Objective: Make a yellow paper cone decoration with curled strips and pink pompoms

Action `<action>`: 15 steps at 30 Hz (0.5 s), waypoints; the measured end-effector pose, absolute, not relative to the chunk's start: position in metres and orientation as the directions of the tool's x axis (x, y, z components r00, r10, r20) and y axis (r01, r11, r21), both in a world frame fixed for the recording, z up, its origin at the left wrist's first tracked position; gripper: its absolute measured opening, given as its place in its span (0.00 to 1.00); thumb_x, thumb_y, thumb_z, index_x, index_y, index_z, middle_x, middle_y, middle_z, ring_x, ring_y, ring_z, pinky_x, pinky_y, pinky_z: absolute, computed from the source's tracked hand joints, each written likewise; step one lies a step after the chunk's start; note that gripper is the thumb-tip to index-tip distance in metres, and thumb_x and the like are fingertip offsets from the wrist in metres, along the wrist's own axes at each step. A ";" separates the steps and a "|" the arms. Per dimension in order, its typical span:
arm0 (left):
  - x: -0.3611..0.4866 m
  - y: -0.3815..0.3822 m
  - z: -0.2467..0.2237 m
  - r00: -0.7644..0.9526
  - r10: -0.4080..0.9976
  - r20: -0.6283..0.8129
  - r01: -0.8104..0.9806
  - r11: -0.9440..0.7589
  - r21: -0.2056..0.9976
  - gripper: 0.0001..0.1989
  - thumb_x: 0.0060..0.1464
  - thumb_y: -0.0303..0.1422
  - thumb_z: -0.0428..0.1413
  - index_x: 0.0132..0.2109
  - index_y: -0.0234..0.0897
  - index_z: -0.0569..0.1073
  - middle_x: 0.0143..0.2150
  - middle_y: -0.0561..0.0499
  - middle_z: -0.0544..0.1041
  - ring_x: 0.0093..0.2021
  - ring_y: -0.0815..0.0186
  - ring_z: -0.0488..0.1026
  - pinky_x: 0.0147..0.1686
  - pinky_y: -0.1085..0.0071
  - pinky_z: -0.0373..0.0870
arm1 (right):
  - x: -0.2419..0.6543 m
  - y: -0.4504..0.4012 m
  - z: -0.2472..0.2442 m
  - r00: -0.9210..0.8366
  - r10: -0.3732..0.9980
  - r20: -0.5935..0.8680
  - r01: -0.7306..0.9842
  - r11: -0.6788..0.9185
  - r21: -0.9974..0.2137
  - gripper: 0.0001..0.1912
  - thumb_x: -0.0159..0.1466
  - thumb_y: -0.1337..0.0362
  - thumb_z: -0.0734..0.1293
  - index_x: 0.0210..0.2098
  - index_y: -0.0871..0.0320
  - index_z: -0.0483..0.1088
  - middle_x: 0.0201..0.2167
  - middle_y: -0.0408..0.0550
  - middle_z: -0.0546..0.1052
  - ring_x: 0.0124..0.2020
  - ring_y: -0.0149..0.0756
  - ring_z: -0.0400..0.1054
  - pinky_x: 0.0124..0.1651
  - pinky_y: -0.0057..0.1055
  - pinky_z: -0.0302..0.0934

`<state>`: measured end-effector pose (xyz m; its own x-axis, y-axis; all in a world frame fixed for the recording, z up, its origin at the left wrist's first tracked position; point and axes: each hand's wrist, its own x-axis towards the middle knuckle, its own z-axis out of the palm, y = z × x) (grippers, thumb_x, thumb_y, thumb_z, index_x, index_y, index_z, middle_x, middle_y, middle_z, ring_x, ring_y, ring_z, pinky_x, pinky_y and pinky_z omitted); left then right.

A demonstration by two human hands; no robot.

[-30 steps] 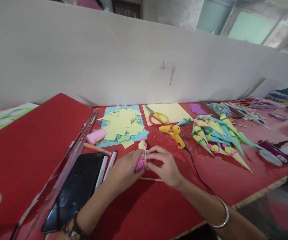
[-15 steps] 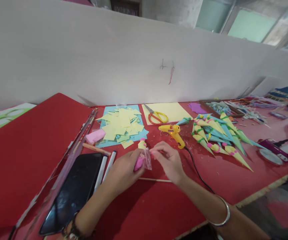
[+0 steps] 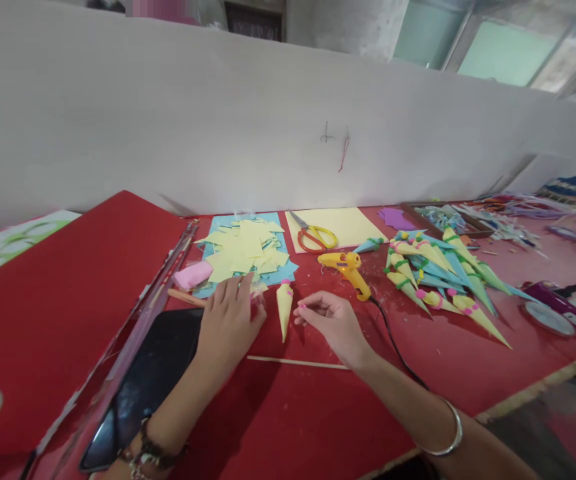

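Observation:
My right hand (image 3: 335,327) pinches a small pink bit of soft clay (image 3: 302,307) between thumb and fingertips, just above the red table. Left of it lies a pale yellow paper cone (image 3: 284,310), its tip toward me and pink clay at its far end. My left hand (image 3: 231,320) is low over the table, back of the hand up. Between its thumb and forefinger shows a clear plastic packet (image 3: 257,291) with pink clay in it, mostly covered by the hand. A thin stick (image 3: 295,362) lies crosswise nearer me.
Behind my hands are yellow paper pieces (image 3: 245,243), scissors (image 3: 313,233) and a yellow glue gun (image 3: 348,267) with a black cord. Several finished cones (image 3: 433,267) are heaped at right. A black phone (image 3: 153,373) and a pink packet (image 3: 193,274) lie at left.
My left hand has moved left with the packet, away from my right hand, uncovering the yellow cone. My right hand now shows a pink bit of clay in its fingertips.

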<state>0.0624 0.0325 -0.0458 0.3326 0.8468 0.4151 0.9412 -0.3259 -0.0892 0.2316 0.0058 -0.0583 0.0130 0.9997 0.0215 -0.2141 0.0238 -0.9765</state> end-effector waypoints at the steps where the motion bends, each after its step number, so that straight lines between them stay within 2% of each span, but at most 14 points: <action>1: 0.068 0.033 -0.041 0.344 0.850 0.399 0.934 -0.353 -0.054 0.19 0.54 0.34 0.44 0.51 0.29 0.61 0.45 0.39 0.69 0.47 0.52 0.65 0.44 0.62 0.61 | 0.232 0.007 -0.058 0.025 1.000 0.015 -0.213 0.020 -0.977 0.05 0.50 0.65 0.68 0.25 0.59 0.69 0.21 0.43 0.74 0.24 0.30 0.69 0.31 0.28 0.64; 4: 0.087 0.035 -0.032 0.346 0.908 0.238 0.930 -0.365 0.040 0.20 0.55 0.38 0.44 0.52 0.32 0.61 0.42 0.41 0.71 0.39 0.54 0.70 0.35 0.63 0.65 | 0.234 0.009 -0.058 0.071 0.997 0.032 -0.212 0.046 -0.976 0.06 0.53 0.63 0.66 0.24 0.60 0.68 0.19 0.42 0.72 0.20 0.28 0.67 0.27 0.26 0.62; 8: 0.100 0.040 -0.033 0.366 0.930 0.038 0.914 -0.367 0.175 0.20 0.49 0.34 0.53 0.50 0.35 0.63 0.42 0.41 0.70 0.40 0.51 0.70 0.32 0.63 0.64 | 0.235 0.011 -0.059 0.115 0.989 0.088 -0.200 0.110 -0.973 0.08 0.55 0.61 0.63 0.24 0.60 0.69 0.17 0.40 0.69 0.18 0.25 0.62 0.23 0.24 0.59; 11: 0.099 0.044 -0.037 0.363 0.932 0.011 0.901 -0.354 0.249 0.17 0.48 0.29 0.54 0.47 0.35 0.64 0.41 0.42 0.72 0.41 0.54 0.70 0.34 0.65 0.63 | 0.233 0.012 -0.059 0.114 0.990 0.079 -0.203 0.101 -0.974 0.06 0.53 0.63 0.65 0.28 0.60 0.71 0.21 0.42 0.71 0.22 0.27 0.64 0.28 0.25 0.61; 15: 0.094 0.046 -0.040 0.351 0.936 0.023 0.857 -0.331 0.394 0.14 0.49 0.31 0.52 0.44 0.36 0.62 0.37 0.45 0.72 0.39 0.59 0.71 0.34 0.68 0.63 | 0.233 0.011 -0.058 0.067 0.995 0.068 -0.275 0.084 -0.958 0.09 0.53 0.61 0.65 0.32 0.59 0.72 0.25 0.46 0.75 0.27 0.33 0.69 0.35 0.31 0.64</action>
